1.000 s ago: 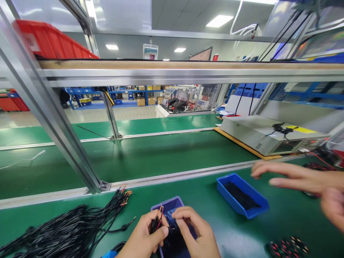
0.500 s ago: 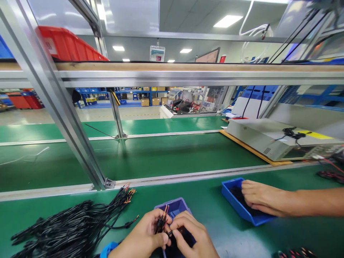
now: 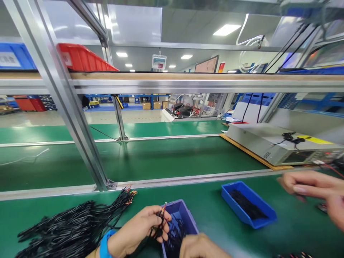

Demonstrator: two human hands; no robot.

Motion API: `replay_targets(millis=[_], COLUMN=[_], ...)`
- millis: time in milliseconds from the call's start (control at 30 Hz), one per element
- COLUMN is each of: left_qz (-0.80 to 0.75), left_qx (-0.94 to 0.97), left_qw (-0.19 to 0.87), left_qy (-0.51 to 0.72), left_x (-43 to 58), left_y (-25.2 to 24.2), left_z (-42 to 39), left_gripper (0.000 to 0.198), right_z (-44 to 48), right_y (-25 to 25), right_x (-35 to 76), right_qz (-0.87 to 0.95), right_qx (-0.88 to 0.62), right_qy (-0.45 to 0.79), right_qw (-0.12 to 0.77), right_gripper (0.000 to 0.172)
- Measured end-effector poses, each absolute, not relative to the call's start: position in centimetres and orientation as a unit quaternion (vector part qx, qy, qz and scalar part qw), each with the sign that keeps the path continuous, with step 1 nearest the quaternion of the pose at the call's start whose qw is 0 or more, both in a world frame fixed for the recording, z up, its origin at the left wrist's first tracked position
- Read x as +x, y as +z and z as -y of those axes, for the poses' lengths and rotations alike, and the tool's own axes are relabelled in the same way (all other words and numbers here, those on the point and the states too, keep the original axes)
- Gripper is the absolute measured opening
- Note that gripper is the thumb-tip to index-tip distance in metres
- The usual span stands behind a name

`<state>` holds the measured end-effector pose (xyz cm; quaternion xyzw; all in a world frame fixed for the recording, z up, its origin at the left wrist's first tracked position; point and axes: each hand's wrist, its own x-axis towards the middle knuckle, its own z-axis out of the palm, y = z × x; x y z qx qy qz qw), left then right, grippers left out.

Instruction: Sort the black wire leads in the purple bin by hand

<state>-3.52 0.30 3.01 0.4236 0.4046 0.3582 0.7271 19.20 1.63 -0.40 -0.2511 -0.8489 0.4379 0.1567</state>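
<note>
My left hand [image 3: 150, 225], with a blue band on the wrist, is closed around black cables [image 3: 160, 219] whose thin red and light wire ends stick up past the fingers. Below and beside it stands a purple bin [image 3: 190, 216] holding many small black pieces [image 3: 176, 229]. Over the near end of this bin is my right hand [image 3: 201, 247], knuckles up and blurred, its fingertips hidden from view. Left of my hands lies a large bundle of black cables [image 3: 67, 225] with orange and red bare wire ends.
A blue bin [image 3: 258, 200] with black pieces sits to the right. Beyond it are a co-worker's two hands [image 3: 309, 186], pinching something small and dark. An aluminium post [image 3: 72, 114] rises at left; a grey instrument [image 3: 268, 139] rests on a wooden board at back right.
My right hand has come away from my left and moved down over the purple bin. The co-worker's hand has left the blue bin and moved right, where a second hand now shows.
</note>
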Motion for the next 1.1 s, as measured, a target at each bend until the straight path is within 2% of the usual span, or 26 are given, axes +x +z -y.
replay_targets(millis=[100,167,233,400,633,867,1100], left_qz=[-0.402,-0.399,-0.397,-0.405,-0.429,-0.436,-0.473], left_qx=[0.422,0.429,0.435,0.454,0.5,0.52,0.527], left_qw=[0.72,0.716,0.713,0.703,0.665,0.65,0.604], left_qy=[0.376,0.38,0.38,0.368,0.352,0.342,0.367], left_x=[-3.5,-3.4,-3.3,-3.2,-2.8,-2.4,-1.7], left_y=[3.0,2.9,2.9,3.3,3.5,3.2,3.3], left_z=[-0.4,-0.5,-0.5,-0.4,0.2,0.1,0.7], left_gripper=[0.019,0.017,0.02,0.031,0.022,0.029,0.029], right_z=[-1.5,-1.4,-1.4,-1.6,-0.9,-0.9,-0.5], right_y=[-0.9,-1.6,-2.8,-4.4,-3.6,-3.2,-0.6], right_x=[17.5,15.9,14.3,13.5,14.5,13.9,16.0], right_qz=[0.861,0.878,0.892,0.898,0.895,0.889,0.86], right_qx=[-0.418,-0.437,-0.423,-0.41,-0.416,-0.427,-0.432], right_qy=[0.226,0.092,0.035,0.03,0.03,0.05,0.149], right_qw=[0.183,0.171,0.156,0.155,0.157,0.158,0.228], right_gripper=[0.009,0.013,0.013,0.019,0.014,0.021,0.025])
